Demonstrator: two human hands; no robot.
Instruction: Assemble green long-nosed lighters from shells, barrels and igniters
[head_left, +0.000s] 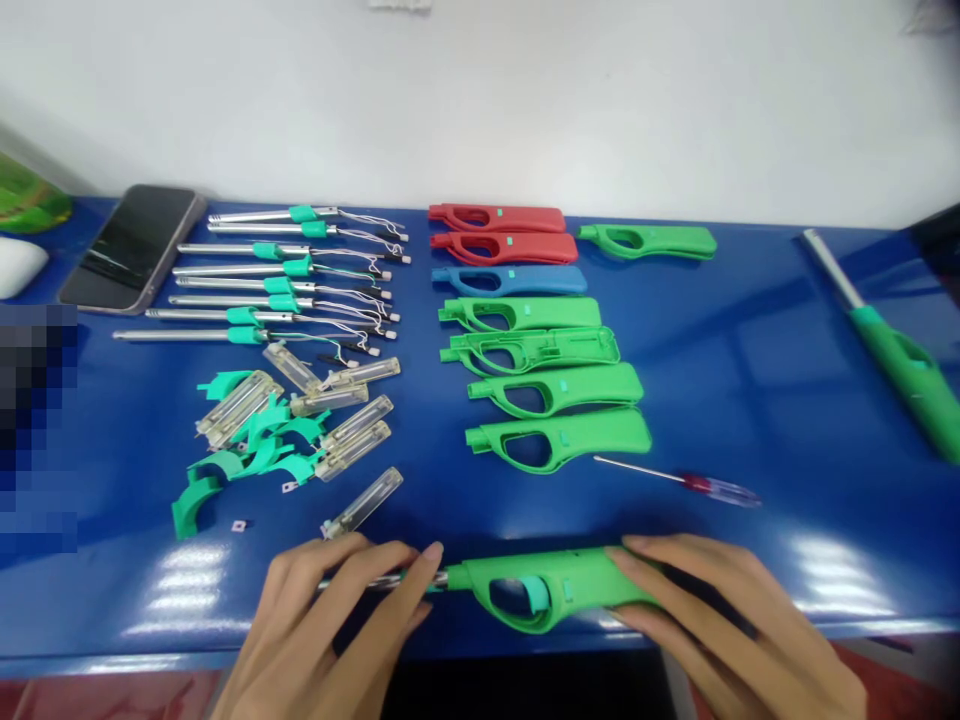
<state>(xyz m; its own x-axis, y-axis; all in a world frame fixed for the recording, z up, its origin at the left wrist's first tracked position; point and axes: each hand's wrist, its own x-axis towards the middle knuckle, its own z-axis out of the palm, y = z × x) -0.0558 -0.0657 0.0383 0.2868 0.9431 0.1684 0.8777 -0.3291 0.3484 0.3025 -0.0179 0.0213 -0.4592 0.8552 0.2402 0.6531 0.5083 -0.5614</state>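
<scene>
A green lighter body (pixel 585 580) with a teal trigger (pixel 535 593) lies level at the table's front edge. My left hand (pixel 337 610) is closed round the metal tube (pixel 386 580) that sticks out of its left end. The right end of the green body is between the fingers and thumb of my right hand (pixel 705 610). Just beyond my left hand lies a clear fuel tank (pixel 366 502). A screwdriver (pixel 705 484) with a red and clear handle rests beyond my right hand.
Metal tubes with wires (pixel 225 270), teal triggers (pixel 262 425) and clear tanks (pixel 352 425) lie at the left. Red (pixel 525 218), blue (pixel 540 280) and green shells (pixel 600 435) form a column. A phone (pixel 135 245) lies back left, a whole green lighter (pixel 900 370) right.
</scene>
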